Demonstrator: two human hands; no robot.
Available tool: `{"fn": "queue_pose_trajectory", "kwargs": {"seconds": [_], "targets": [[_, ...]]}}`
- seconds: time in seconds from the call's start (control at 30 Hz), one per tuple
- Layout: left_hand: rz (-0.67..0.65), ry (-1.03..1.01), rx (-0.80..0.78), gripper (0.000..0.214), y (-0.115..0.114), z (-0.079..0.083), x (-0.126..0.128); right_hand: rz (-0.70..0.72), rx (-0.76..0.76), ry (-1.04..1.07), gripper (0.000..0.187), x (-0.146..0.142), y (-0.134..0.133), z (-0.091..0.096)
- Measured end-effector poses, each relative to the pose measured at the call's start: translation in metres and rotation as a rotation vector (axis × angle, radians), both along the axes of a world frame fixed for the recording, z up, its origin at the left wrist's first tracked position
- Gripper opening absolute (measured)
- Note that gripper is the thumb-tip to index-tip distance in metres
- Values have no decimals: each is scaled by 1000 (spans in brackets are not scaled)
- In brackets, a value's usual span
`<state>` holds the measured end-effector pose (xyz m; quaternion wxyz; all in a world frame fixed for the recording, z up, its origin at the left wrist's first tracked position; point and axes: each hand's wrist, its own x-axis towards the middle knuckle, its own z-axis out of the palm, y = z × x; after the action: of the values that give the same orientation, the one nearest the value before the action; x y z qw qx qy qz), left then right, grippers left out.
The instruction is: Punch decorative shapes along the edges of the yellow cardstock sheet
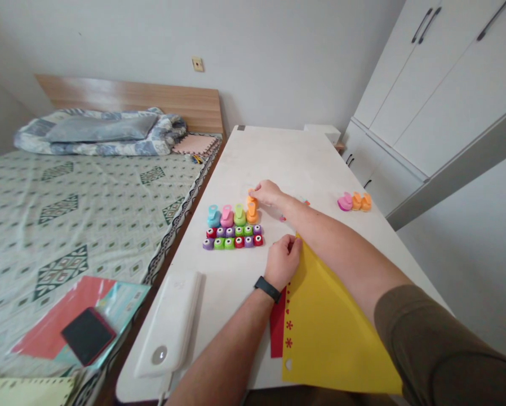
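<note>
Fingers of the left hand [282, 262] are pressed together on the narrow far corner of a yellow sheet [337, 332], while those of the right hand [267, 193] touch an orange punch [252, 197]; whether they are closed around it, one cannot tell. The yellow sheet lies along the near edge of the worktop [278, 152], right of its middle, partly under the right forearm. It is plain, matt and evenly coloured, broad at its near edge. A line of cut-outs runs up its left margin: a larger one at the near left corner, showing pale, then two red flower-like shapes with separate petals, then several small red ones, too small to name surely. A red sheet [276, 337] lies beneath, jutting out along that left margin. The orange punch stands directly behind the right end of a row of large punches [239, 216], coloured light blue, pink, green and orange, each with a rounded lever on top. In front of these, nearer the left edge of the worktop, small punches [230, 243] sit in two rows of six, red, purple and green, with white tops bearing dark motifs. Three more punches [356, 201], one pink and two orange, stand by the right edge. A white device [171, 321] with a round silvery button occupies the near left corner.
</note>
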<state>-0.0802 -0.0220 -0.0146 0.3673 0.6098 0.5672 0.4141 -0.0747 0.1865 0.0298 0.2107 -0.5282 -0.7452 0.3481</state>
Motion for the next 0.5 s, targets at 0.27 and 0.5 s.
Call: {"fn": "queue_pose_trajectory", "kwargs": {"seconds": [0.27,0.5], "targets": [[6,-10,11,32,0,-1,1,-127,5,161,16,4,0,-6],[0,-29,-29,33,1,1,0,-122,-85,693,28,81,-23,21]]}}
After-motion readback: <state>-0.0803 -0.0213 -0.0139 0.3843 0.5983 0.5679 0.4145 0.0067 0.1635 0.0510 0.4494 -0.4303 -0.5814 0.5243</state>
